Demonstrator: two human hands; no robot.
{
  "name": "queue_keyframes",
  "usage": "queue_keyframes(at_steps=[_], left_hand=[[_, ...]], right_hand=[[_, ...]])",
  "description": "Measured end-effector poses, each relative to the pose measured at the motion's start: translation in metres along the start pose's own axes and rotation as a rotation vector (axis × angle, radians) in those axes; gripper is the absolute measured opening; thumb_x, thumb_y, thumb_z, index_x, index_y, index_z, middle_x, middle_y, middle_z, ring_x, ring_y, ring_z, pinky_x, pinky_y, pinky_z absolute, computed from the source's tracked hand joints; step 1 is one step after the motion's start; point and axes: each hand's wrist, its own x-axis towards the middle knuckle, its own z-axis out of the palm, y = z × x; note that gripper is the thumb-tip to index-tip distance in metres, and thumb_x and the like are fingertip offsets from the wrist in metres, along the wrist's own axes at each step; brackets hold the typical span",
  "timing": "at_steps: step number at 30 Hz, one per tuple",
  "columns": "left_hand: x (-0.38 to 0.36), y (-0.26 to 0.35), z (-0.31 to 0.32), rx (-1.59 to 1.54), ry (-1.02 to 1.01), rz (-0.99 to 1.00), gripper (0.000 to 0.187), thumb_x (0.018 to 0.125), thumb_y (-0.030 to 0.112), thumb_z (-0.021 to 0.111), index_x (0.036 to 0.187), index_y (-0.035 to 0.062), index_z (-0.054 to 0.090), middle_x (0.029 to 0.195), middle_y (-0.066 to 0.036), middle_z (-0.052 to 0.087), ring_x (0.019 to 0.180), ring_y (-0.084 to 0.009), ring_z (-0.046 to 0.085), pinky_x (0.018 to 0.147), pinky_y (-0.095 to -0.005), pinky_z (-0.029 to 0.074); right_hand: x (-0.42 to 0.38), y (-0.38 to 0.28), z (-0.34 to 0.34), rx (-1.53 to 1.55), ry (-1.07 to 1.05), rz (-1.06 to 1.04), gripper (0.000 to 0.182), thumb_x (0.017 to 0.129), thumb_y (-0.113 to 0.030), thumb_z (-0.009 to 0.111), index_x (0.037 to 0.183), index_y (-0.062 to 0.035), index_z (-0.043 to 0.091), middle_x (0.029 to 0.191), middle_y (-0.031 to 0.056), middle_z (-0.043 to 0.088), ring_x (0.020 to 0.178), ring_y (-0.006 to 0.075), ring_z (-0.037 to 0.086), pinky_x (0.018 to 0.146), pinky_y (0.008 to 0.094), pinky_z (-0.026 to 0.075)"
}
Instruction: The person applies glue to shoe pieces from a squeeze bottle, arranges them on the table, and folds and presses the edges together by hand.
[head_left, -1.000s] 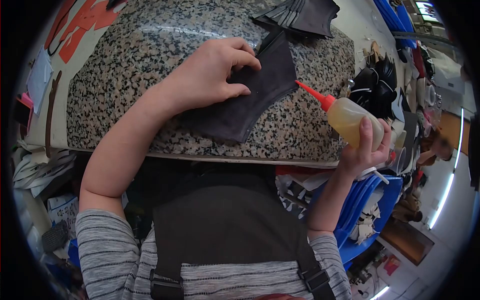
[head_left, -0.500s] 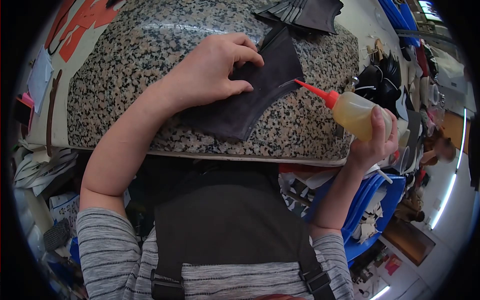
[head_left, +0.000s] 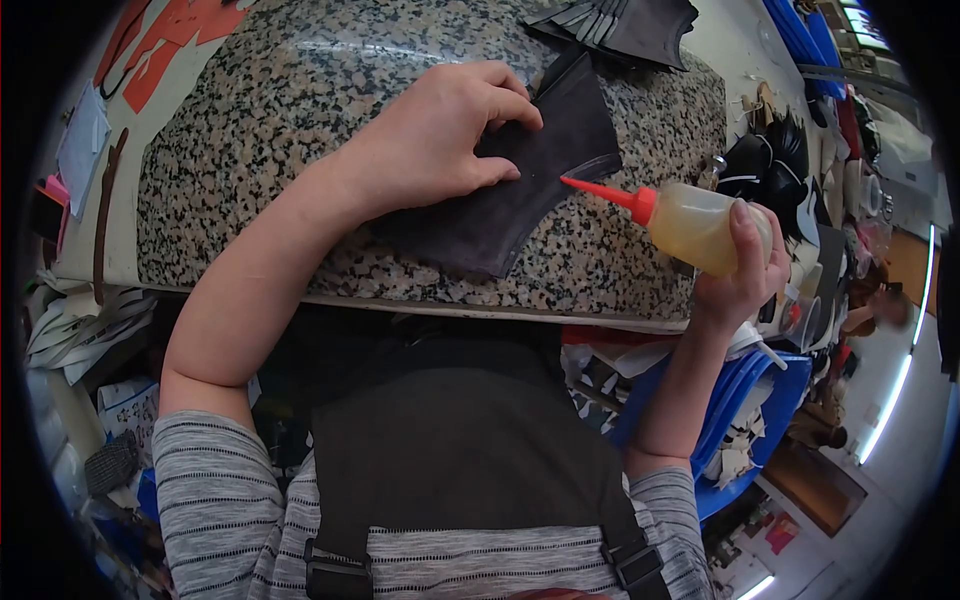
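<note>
My right hand is wrapped round a squeeze bottle of yellowish liquid. Its long red nozzle points left, with the tip at the curved edge of a dark leather piece. A thin line runs along that edge near the upper right corner. My left hand rests over the piece, thumb and forefinger apart; the other fingers are partly hidden. Under the piece lies a speckled stone slab.
A fanned stack of dark leather pieces lies at the slab's far edge. Red cut pieces and a brown strip are on the left. Black items stand at the right, above a blue bin holding scraps. Another person is in the right background.
The bottle has moved slightly left, its nozzle tip going from the piece's right corner down and left along the curved edge. My left hand stays on the piece.
</note>
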Motion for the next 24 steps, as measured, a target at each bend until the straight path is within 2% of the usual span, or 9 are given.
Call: queue_keyframes(at_steps=[4,7,10,17,20,24], left_hand=[[0.0,-0.001,0.0,0.002,0.003,0.01,0.039,0.071,0.005,0.081,0.108,0.0055,0.069,0.109,-0.004,0.061,0.069,-0.0122,0.056,0.063,-0.0269,0.051],[0.0,0.0,0.0,0.003,0.007,0.007,0.039,0.071,0.005,0.081,0.108,0.0052,0.069,0.109,-0.004,0.061,0.069,-0.0124,0.056,0.064,-0.0267,0.051],[0.0,-0.001,0.0,0.001,0.007,0.006,0.038,0.071,0.005,0.081,0.108,0.005,0.069,0.109,-0.004,0.062,0.068,-0.0125,0.056,0.064,-0.0266,0.051],[0.0,0.0,0.0,0.008,0.007,0.012,0.039,0.07,0.005,0.081,0.108,0.0046,0.069,0.109,-0.004,0.062,0.068,-0.0128,0.056,0.064,-0.027,0.051],[0.001,0.0,-0.001,0.01,0.005,0.009,0.039,0.07,0.005,0.081,0.107,0.0046,0.069,0.108,-0.004,0.062,0.067,-0.0129,0.056,0.064,-0.0273,0.051],[0.001,0.0,0.0,0.011,0.005,0.006,0.038,0.07,0.006,0.081,0.106,0.0041,0.07,0.107,-0.004,0.062,0.067,-0.0131,0.056,0.064,-0.0274,0.051]], right_hand=[[-0.006,-0.009,0.002,0.074,-0.079,0.052,0.026,0.081,-0.018,0.074,0.09,0.0034,0.063,0.077,0.0053,0.064,0.067,0.01,0.059,0.065,0.0208,0.045],[-0.002,-0.008,0.003,-0.043,-0.073,-0.015,0.029,0.08,-0.02,0.075,0.09,0.0031,0.062,0.077,0.0054,0.065,0.067,0.0099,0.059,0.064,0.0205,0.045],[-0.013,-0.019,0.009,-0.007,-0.156,0.035,0.032,0.079,-0.023,0.076,0.09,0.0033,0.062,0.076,0.0057,0.065,0.066,0.01,0.059,0.064,0.0206,0.045],[-0.008,-0.018,0.009,-0.007,-0.166,0.004,0.031,0.079,-0.023,0.075,0.091,0.0024,0.062,0.075,0.0052,0.065,0.065,0.0093,0.058,0.063,0.0204,0.045],[-0.014,-0.018,0.007,-0.003,-0.276,0.024,0.031,0.079,-0.024,0.075,0.09,0.0018,0.062,0.074,0.005,0.065,0.065,0.0092,0.058,0.062,0.0196,0.044],[-0.011,-0.024,0.012,-0.038,-0.225,0.016,0.031,0.077,-0.023,0.077,0.09,0.001,0.061,0.073,0.0034,0.063,0.064,0.0082,0.056,0.061,0.019,0.042]])
